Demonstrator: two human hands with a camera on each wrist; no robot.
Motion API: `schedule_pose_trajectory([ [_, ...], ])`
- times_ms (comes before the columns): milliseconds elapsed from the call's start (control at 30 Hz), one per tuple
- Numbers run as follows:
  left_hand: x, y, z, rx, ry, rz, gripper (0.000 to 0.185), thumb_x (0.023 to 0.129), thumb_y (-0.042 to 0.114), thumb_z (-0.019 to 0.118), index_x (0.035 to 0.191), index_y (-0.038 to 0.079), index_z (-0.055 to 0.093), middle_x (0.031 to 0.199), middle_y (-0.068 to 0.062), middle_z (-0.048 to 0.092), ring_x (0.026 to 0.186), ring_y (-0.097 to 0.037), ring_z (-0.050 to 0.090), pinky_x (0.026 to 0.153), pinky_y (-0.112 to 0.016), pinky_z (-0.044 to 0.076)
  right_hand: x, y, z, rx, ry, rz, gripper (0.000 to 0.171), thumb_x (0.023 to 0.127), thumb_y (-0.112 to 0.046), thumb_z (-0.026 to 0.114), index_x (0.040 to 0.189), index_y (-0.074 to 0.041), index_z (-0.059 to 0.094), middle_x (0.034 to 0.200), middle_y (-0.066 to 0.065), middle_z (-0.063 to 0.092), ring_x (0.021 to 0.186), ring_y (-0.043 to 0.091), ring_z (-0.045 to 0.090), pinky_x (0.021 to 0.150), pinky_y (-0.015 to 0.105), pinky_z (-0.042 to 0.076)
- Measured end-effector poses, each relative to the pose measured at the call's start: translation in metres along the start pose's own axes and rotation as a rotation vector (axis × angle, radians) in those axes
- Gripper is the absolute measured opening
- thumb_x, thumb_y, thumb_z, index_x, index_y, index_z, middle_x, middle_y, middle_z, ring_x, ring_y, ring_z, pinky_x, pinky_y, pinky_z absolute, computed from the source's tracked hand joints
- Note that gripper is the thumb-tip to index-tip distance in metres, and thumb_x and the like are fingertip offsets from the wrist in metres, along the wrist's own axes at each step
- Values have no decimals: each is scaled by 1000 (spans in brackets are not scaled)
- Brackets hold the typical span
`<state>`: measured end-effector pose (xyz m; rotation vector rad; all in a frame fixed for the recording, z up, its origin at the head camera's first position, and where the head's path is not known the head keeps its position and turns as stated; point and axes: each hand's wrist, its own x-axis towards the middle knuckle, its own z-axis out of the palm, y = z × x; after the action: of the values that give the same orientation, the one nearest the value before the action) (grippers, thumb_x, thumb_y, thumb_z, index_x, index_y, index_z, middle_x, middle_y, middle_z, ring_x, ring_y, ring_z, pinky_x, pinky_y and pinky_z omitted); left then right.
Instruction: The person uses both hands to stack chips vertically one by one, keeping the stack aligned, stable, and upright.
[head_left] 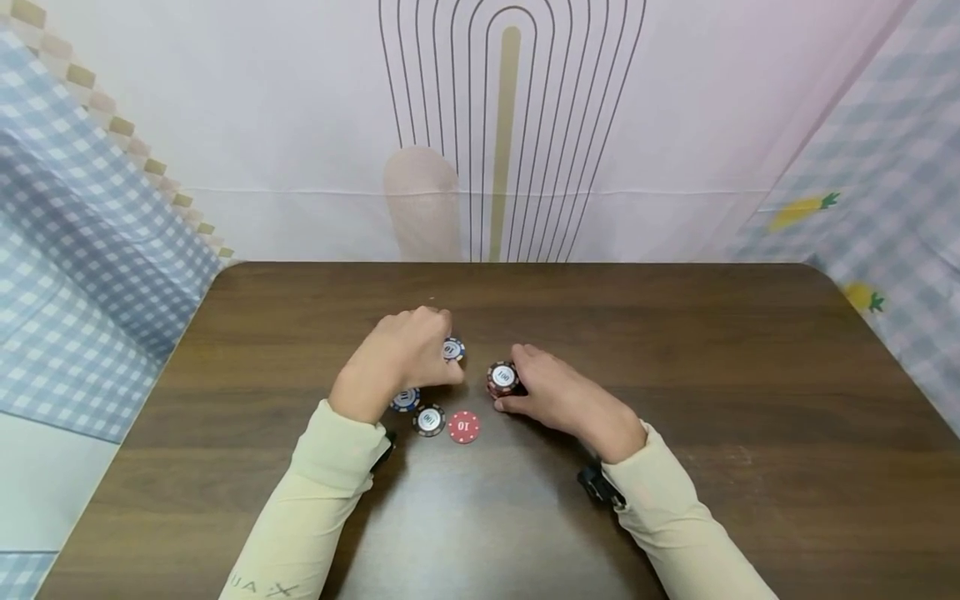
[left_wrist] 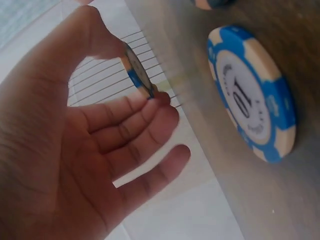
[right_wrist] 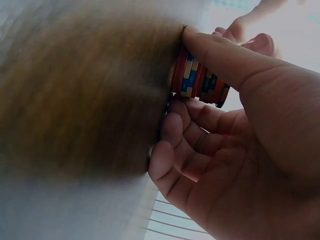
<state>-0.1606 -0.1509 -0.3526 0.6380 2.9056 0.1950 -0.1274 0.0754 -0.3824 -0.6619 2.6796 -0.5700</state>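
My left hand (head_left: 405,354) pinches a blue-and-white poker chip (head_left: 453,349) between thumb and fingertips. The left wrist view shows that chip (left_wrist: 137,71) nearly edge-on above the table. A stack of poker chips (head_left: 502,377), topped by a black chip marked 100, stands to the right. Around the stack, my right hand (head_left: 558,392) holds thumb and fingers to its sides. Red and blue edges of the stack (right_wrist: 197,80) show in the right wrist view. Below the left hand lie a blue chip (head_left: 406,400), a black chip (head_left: 430,420) and a red chip (head_left: 463,427).
All this is on a brown wooden table (head_left: 712,350). A white patterned cloth (head_left: 285,150) hangs behind its far edge. Blue checked cloth (head_left: 90,275) hangs on the left, and more checked cloth (head_left: 900,183) on the right.
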Motion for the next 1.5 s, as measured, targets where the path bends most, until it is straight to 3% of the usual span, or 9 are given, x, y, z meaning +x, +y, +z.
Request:
schedule_pose_trajectory([
  [300, -4, 4, 5, -18, 52, 149, 33, 74, 34, 73, 97, 13, 62, 92, 3, 62, 76, -17, 61, 70, -38, 55, -1, 2, 3, 8, 21, -22, 42, 94, -30, 82, 113, -2, 57, 101, 6, 58, 91, 20, 58, 86, 40, 54],
  [567, -5, 5, 2, -55, 83, 203, 37, 72, 36, 72, 100, 14, 63, 95, 5, 62, 75, -14, 59, 68, -33, 53, 0, 3, 1, 12, 38, -38, 40, 94, -29, 82, 109, -3, 56, 98, 4, 57, 87, 19, 57, 82, 39, 53],
  [900, -4, 13, 3, -117, 96, 318, 34, 76, 34, 78, 103, 16, 68, 95, 9, 65, 75, -8, 58, 67, -28, 52, 0, 4, 1, 25, 30, -37, 40, 95, -30, 81, 111, -2, 57, 99, 5, 56, 85, 19, 55, 78, 39, 52],
  [1500, 0, 26, 11, -120, 60, 356, 35, 83, 37, 80, 110, 16, 71, 106, 6, 69, 87, -9, 64, 79, -30, 55, 0, 6, 1, 41, 52, -73, 36, 95, -23, 81, 111, -1, 58, 100, 7, 60, 86, 20, 58, 80, 40, 54],
])
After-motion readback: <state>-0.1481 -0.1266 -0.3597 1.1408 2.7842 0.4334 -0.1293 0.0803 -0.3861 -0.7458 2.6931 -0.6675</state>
